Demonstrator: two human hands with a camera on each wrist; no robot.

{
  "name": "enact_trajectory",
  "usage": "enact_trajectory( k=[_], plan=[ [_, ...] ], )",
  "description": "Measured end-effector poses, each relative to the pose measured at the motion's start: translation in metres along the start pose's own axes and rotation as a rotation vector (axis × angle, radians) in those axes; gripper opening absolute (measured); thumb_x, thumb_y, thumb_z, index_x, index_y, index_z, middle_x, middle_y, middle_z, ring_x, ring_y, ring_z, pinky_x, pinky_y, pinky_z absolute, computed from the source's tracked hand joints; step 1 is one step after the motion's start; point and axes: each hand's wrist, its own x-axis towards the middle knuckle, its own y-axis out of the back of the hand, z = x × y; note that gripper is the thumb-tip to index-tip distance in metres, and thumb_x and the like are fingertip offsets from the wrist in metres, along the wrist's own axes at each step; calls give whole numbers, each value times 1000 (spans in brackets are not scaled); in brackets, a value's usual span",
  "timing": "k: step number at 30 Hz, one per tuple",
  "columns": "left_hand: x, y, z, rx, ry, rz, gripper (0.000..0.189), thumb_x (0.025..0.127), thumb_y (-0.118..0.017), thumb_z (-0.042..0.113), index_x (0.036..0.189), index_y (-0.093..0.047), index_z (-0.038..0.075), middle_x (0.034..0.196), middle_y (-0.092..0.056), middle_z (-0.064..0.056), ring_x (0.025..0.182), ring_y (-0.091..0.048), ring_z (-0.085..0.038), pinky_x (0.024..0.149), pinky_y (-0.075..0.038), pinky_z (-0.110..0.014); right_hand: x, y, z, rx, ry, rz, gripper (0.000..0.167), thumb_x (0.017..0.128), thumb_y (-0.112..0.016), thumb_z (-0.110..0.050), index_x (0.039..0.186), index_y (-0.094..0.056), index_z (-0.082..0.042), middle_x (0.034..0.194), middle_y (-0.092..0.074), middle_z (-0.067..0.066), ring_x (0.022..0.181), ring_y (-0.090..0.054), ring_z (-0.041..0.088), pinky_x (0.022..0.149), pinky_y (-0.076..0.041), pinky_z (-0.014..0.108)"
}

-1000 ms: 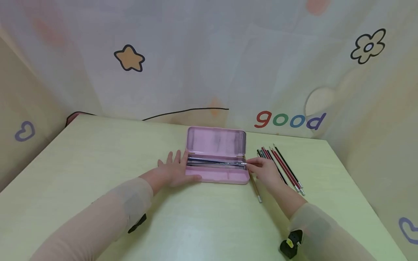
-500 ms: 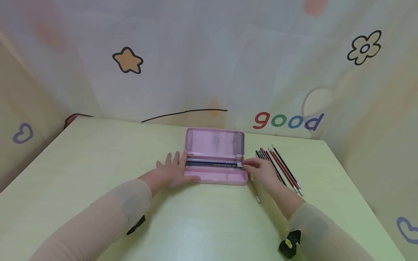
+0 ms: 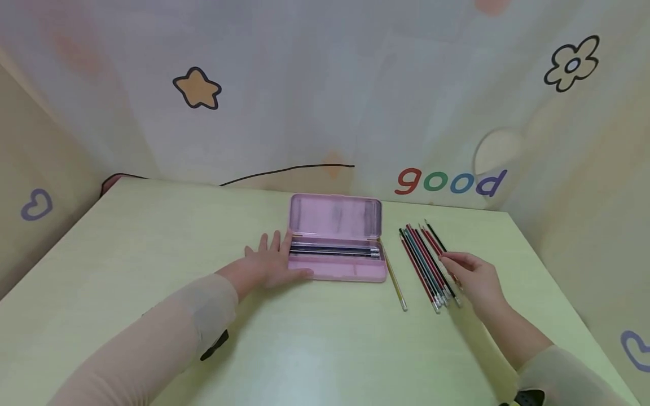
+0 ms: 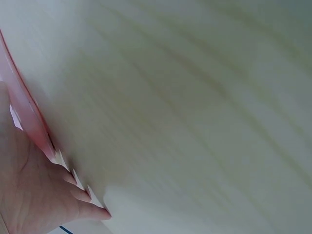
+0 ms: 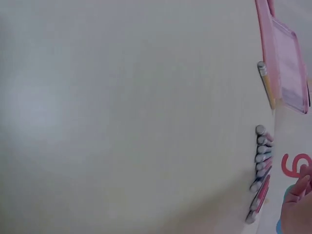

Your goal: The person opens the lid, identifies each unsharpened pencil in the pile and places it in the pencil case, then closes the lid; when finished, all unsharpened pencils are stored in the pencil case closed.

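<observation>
A pink pencil case [image 3: 337, 269] lies with its lid raised, and several dark pencils [image 3: 332, 250] rest in its rear compartment. My left hand [image 3: 266, 269], fingers spread, rests against the left end of the case; the left wrist view shows the same hand [image 4: 41, 187] beside the pink edge. Over the group of loose pencils [image 3: 424, 265] on the right is my right hand [image 3: 477, 279], thumb and index fingertips close together at a red pencil [image 3: 430, 241]. Whether they pinch it is hidden. In the right wrist view the right hand [image 5: 297, 202] shows curled fingers.
A yellow pencil [image 3: 395, 282] lies along the right end of the case. The pale table [image 3: 315, 349] meets a printed cloth backdrop [image 3: 284, 113] behind the case.
My right hand has left the pencils in the case and moved right to the loose ones. The dark pencils now lie together in the case. My left hand stays in place.
</observation>
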Motion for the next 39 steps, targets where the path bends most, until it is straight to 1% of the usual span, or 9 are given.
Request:
enact_trajectory(
  k=[4, 8, 13, 19, 25, 28, 31, 36, 39],
  plan=[
    [-2, 0, -1, -12, 6, -13, 107, 79, -37, 78, 149, 10, 12, 154, 0, -20, 138, 3, -43, 101, -8, -69, -10, 12, 13, -11, -23, 11, 46, 91, -62, -32, 118, -57, 5, 87, -63, -19, 78, -55, 4, 64, -47, 20],
    [-5, 0, -2, -19, 11, -11, 107, 80, -38, 77, 149, 9, 11, 154, 0, -20, 138, 3, -44, 100, -7, -69, -20, 15, 23, -58, -46, 14, 48, 90, -62, -32, 120, -57, 5, 88, -64, -19, 78, -55, 4, 66, -48, 21],
    [-6, 0, -2, -20, 2, -8, 107, 79, -38, 78, 149, 8, 11, 154, 0, -20, 138, 2, -45, 100, -7, -69, -28, 21, 37, -101, -80, 72, 49, 90, -62, -32, 121, -56, 6, 86, -64, -19, 76, -55, 1, 63, -48, 21],
    [-4, -5, -5, -30, 9, -23, 109, 78, -38, 79, 149, 9, 11, 154, 1, -20, 138, 3, -45, 100, -7, -69, -34, 17, 54, -85, -135, 104, 48, 88, -65, -33, 119, -59, 3, 84, -62, -23, 74, -54, -1, 62, -46, 18],
    [-5, -4, -4, -29, 6, -22, 109, 78, -38, 79, 150, 8, 11, 154, -1, -21, 138, 3, -44, 100, -7, -69, -40, 8, 66, -145, -111, 104, 47, 88, -65, -32, 119, -58, 3, 104, -66, 0, 81, -54, -6, 70, -46, 11],
    [-5, -3, -3, -25, 5, -25, 109, 78, -37, 79, 150, 8, 11, 154, 0, -20, 138, 3, -44, 100, -7, -69, -41, 6, 68, -210, -87, 127, 46, 86, -67, -33, 117, -61, 1, 103, -67, 3, 78, -54, -2, 67, -45, 12],
    [-5, -3, -3, -21, 5, -25, 109, 78, -37, 79, 149, 8, 11, 154, 0, -20, 138, 3, -44, 100, -7, -69, -42, 3, 68, -289, -55, 168, 42, 85, -69, -32, 114, -63, -2, 94, -66, 2, 75, -51, 4, 63, -42, 16],
    [-3, 0, -2, -23, -2, -15, 108, 78, -38, 78, 149, 8, 11, 154, 0, -20, 138, 3, -44, 100, -7, -69, -41, 0, 66, -373, 8, 247, 36, 84, -71, -24, 112, -65, -2, 95, -67, 10, 71, -51, 3, 61, -39, 15],
    [-2, 2, 0, -23, 2, -20, 107, 79, -38, 78, 149, 9, 12, 154, 1, -20, 138, 4, -43, 101, -7, -69, -40, -1, 65, -397, 13, 275, 32, 85, -70, -20, 111, -66, -1, 96, -68, 11, 72, -52, 3, 61, -39, 14]
  ],
)
